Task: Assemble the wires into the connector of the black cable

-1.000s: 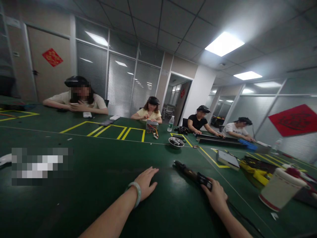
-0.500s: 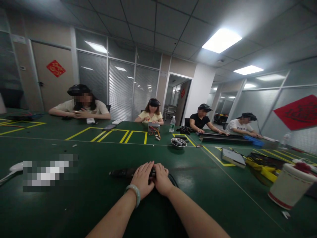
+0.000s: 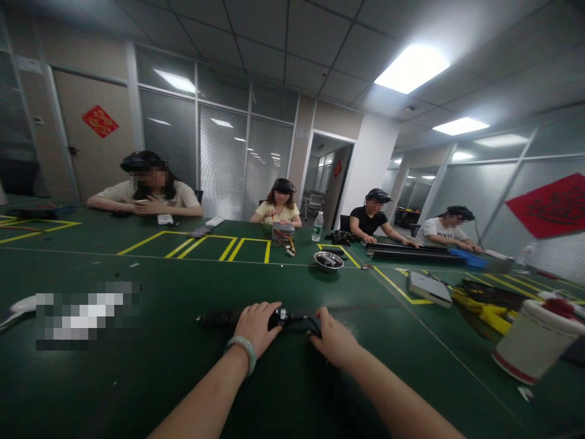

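A long black tool (image 3: pixel 219 317) lies crosswise on the green table (image 3: pixel 183 366) in front of me, with a black cord (image 3: pixel 304 323) running off its right end. My left hand (image 3: pixel 256 326), with a pale bangle on the wrist, rests on top of the tool's middle, fingers curled over it. My right hand (image 3: pixel 333 341) is closed on the cord just right of the tool.
A metal bowl (image 3: pixel 328 261) stands beyond the tool. A white paper cup (image 3: pixel 530 350), yellow cables (image 3: pixel 479 308) and a grey box (image 3: pixel 429 288) lie to the right. Several people sit along the table's far side with long black trays (image 3: pixel 411 253) and a water bottle (image 3: pixel 315 226).
My right hand brought the tool from the right to the middle and laid it crosswise. My left hand settled on it. My right hand then slid rightwards along the cord.
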The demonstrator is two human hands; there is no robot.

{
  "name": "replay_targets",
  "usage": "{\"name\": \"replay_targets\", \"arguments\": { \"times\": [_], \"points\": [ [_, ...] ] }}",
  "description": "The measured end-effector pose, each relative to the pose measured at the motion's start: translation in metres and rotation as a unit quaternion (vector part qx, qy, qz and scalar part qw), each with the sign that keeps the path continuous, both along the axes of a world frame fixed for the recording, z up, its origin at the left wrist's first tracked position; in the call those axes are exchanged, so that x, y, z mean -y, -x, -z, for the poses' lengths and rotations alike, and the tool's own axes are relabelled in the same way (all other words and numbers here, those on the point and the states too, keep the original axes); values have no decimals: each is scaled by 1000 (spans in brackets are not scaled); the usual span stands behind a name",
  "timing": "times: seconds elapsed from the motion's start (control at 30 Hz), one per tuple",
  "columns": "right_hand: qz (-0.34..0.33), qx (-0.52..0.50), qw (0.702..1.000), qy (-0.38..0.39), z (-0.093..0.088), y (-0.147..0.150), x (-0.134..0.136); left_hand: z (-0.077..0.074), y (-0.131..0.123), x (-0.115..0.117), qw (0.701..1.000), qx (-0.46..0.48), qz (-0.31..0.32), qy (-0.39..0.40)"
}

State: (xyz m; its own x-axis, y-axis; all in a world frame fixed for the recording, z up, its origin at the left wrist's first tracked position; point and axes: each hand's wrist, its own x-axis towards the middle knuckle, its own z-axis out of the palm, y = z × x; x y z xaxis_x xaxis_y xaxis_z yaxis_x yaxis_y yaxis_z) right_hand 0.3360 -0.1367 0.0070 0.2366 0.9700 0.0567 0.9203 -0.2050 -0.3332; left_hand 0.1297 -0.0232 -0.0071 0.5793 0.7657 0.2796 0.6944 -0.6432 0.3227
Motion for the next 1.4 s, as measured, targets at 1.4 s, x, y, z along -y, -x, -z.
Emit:
{"name": "replay_targets", "arguments": {
  "times": [1.4],
  "points": [
    [-96, -382, 913, -107, 34, 16, -11, -10, -24, 35, 996, -57, 68, -19]
  ]
}}
